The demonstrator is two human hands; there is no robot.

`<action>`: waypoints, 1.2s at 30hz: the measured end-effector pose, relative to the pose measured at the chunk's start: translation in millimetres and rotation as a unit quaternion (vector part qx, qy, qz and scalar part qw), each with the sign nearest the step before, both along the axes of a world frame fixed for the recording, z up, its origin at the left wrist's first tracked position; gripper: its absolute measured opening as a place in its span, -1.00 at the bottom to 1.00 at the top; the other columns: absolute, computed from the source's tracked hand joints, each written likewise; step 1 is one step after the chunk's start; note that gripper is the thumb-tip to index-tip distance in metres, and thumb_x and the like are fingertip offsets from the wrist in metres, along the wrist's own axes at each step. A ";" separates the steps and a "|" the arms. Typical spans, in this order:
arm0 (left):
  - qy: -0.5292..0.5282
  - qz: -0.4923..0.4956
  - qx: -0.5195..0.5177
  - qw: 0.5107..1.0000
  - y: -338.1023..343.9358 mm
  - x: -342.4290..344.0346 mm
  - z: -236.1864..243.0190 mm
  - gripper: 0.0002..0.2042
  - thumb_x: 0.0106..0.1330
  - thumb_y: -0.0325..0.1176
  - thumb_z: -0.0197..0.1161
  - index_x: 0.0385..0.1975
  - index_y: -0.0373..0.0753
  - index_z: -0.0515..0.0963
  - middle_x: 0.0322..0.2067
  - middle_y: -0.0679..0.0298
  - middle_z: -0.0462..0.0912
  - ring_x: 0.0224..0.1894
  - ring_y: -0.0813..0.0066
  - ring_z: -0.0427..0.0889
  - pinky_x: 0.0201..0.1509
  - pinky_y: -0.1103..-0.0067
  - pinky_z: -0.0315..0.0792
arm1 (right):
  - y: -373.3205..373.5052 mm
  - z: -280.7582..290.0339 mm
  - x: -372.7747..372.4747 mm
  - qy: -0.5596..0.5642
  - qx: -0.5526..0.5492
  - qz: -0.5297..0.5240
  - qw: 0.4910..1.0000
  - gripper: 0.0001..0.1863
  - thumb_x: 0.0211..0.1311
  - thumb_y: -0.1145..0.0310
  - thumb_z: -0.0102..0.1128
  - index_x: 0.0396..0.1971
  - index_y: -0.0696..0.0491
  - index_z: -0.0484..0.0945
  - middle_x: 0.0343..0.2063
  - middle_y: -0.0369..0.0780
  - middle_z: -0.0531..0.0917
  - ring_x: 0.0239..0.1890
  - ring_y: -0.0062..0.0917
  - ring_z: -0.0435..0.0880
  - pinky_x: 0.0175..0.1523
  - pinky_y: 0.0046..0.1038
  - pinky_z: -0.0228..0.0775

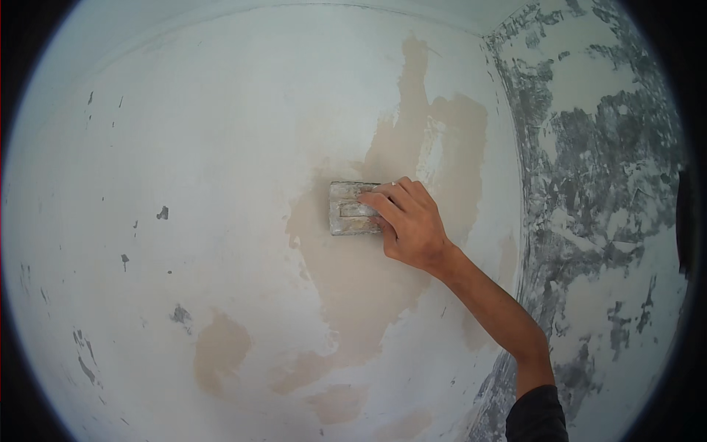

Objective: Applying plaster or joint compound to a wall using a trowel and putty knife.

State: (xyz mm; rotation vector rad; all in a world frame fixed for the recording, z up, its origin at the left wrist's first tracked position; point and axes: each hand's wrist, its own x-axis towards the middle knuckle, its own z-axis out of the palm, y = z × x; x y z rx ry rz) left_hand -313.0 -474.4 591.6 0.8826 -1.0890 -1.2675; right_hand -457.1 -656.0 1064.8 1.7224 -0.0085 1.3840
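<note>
My right hand (412, 225) reaches in from the lower right and grips a worn grey sanding block (345, 210), held against the wall. The block is rectangular, smeared with pale dust, and has recesses in its back. My fingers and thumb close around its right end, hiding that part. Beneath and around the block lies a damp-looking beige patch (361, 287) on the white plastered wall (213, 162). The face of the block that meets the wall is hidden. My left hand is not in view.
An inside corner runs down the right, where a side wall (582, 162) shows rough grey and white blotches. Smaller beige patches (221, 353) lie low on the white wall, with several dark chips (163, 214) to the left. A dark object (683, 221) stands at the right rim.
</note>
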 end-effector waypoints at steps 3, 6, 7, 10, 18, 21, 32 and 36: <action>0.012 -0.014 -0.026 0.999 0.5 1.2 -3.2 -0.60 0.31 0.03 0.31 -0.19 -0.22 0.56 -0.62 0.47 0.43 -0.58 0.67 0.35 -0.51 0.67 0.22 | -9.2 24.8 6.3 0.011 -0.009 -0.042 0.999 -0.54 -0.24 0.78 0.25 -0.22 0.09 0.58 -0.32 -0.22 0.59 -0.31 -0.34 0.49 -0.21 -0.36 0.32; -0.008 -0.013 -0.004 1.000 0.2 5.7 -6.4 -0.64 0.34 -0.01 0.29 -0.17 -0.22 0.55 -0.63 0.48 0.40 -0.58 0.69 0.32 -0.50 0.67 0.21 | -15.3 76.0 -17.0 -0.065 -0.053 -0.033 0.996 -0.57 -0.19 0.76 0.24 -0.21 0.09 0.57 -0.32 -0.20 0.59 -0.27 -0.30 0.51 -0.19 -0.35 0.35; 0.003 -0.024 -0.020 0.999 0.6 7.7 -8.9 -0.66 0.35 -0.04 0.27 -0.18 -0.22 0.55 -0.65 0.49 0.39 -0.60 0.69 0.32 -0.50 0.67 0.21 | -17.0 91.9 -26.2 -0.092 -0.068 -0.040 0.993 -0.58 -0.16 0.76 0.24 -0.20 0.10 0.57 -0.31 -0.18 0.59 -0.26 -0.29 0.52 -0.17 -0.33 0.37; 0.003 -0.029 -0.019 0.999 -2.4 9.3 -3.3 -0.69 0.36 -0.08 0.26 -0.17 -0.22 0.55 -0.65 0.50 0.38 -0.60 0.69 0.32 -0.49 0.66 0.22 | -13.6 111.2 -35.2 -0.150 -0.062 -0.013 0.987 -0.60 -0.11 0.76 0.22 -0.19 0.11 0.56 -0.29 -0.16 0.58 -0.28 -0.25 0.52 -0.15 -0.29 0.40; 0.023 -0.024 -0.017 0.999 -3.1 10.7 -3.8 -0.67 0.35 -0.07 0.27 -0.16 -0.24 0.55 -0.57 0.46 0.44 -0.53 0.66 0.37 -0.43 0.65 0.28 | 4.7 -34.4 -29.5 0.015 0.011 -0.010 1.000 -0.51 -0.31 0.81 0.21 -0.24 0.12 0.61 -0.34 -0.18 0.61 -0.36 -0.35 0.48 -0.27 -0.39 0.30; 0.014 -0.053 -0.026 0.998 -2.6 13.5 -3.7 -0.66 0.36 -0.05 0.26 -0.19 -0.24 0.56 -0.57 0.45 0.44 -0.54 0.66 0.37 -0.45 0.62 0.27 | -11.3 -45.2 -36.8 0.015 0.012 -0.030 0.999 -0.51 -0.32 0.80 0.22 -0.23 0.13 0.61 -0.33 -0.20 0.62 -0.37 -0.37 0.47 -0.26 -0.40 0.29; -0.005 -0.011 -0.022 1.000 -4.7 13.2 -5.0 -0.61 0.37 0.02 0.24 -0.20 -0.26 0.55 -0.63 0.42 0.44 -0.57 0.61 0.40 -0.49 0.61 0.31 | -30.4 132.1 -45.0 -0.104 -0.065 -0.052 0.991 -0.62 -0.07 0.68 0.26 -0.18 0.05 0.57 -0.27 -0.21 0.60 -0.20 -0.27 0.52 -0.09 -0.33 0.38; -0.004 0.001 -0.011 1.000 -6.2 15.4 -8.8 -0.63 0.38 0.00 0.24 -0.18 -0.25 0.56 -0.63 0.42 0.44 -0.58 0.62 0.41 -0.51 0.61 0.31 | -21.4 145.4 -48.9 -0.199 -0.060 -0.015 0.978 -0.65 -0.01 0.63 0.26 -0.17 0.04 0.55 -0.30 -0.21 0.59 -0.20 -0.27 0.52 -0.10 -0.29 0.38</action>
